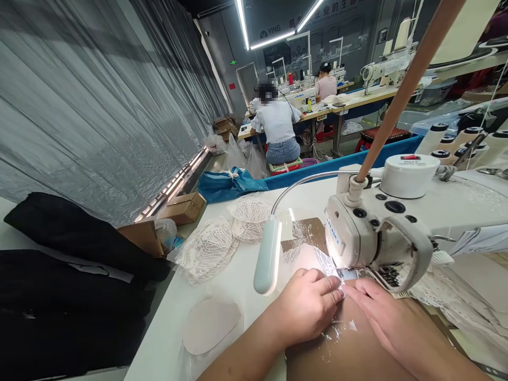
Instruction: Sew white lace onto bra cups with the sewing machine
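Observation:
A white lace piece (324,259) lies beneath the head of a sewing machine (349,233). My left hand (307,304) has its fingers curled together and pinches the near edge of the lace just before the needle area. Close beside it, my right hand (379,304) presses its fingertips on the same edge from the right. The needle and presser foot are mostly hidden by the machine head and my fingers. A brown board (349,349) covered with shiny clear film spreads under both hands.
A pale green lamp (268,256) on a bendy neck hangs left of the machine. Lace cups (208,248) and a beige oval pad (212,325) lie on the white table (162,338). Thread cones (434,137) stand at the right. A person (278,124) sits ahead.

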A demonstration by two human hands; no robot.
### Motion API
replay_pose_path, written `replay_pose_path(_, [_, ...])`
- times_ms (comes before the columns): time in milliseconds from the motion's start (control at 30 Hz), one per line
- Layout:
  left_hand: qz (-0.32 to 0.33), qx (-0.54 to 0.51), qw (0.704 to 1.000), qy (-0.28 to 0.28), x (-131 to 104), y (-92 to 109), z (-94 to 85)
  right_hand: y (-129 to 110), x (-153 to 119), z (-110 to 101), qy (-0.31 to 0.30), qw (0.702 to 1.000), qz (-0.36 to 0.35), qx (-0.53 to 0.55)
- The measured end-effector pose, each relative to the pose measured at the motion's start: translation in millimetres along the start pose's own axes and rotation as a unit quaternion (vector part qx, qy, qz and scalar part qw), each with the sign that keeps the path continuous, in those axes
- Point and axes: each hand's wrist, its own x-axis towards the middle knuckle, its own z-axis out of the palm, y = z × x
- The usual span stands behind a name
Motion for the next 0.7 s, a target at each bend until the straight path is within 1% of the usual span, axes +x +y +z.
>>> replay_pose_path(100, [-0.013,-0.013,1.0,0.018,1.2,-0.6,1.7,-0.4,2.6,0.0,0.007,0.999,0.01,-0.04])
replay_pose_path(167, [-0.023,-0.017,0.999,0.034,1.8,-1.6,3.0,-0.2,3.9,-1.8,0.007,0.998,0.003,-0.055])
replay_pose_path(233, [-0.035,-0.015,0.998,0.045,2.3,-2.6,4.1,0.8,3.5,-3.4,-0.004,0.999,-0.007,-0.051])
replay_pose_path(433, [-0.078,-0.011,0.995,0.061,3.9,-5.4,5.4,8.1,-4.9,-1.6,-0.051,0.999,-0.001,-0.011])
replay_pose_path(600, [-0.114,-0.009,0.989,0.099,3.5,-8.5,10.2,11.5,-4.4,-3.2,-0.024,0.999,-0.028,-0.002])
replay_pose_path(700, [-0.139,-0.013,0.983,0.115,2.5,-11.6,12.1,11.5,-1.8,-7.2,-0.02,0.999,-0.038,0.015])
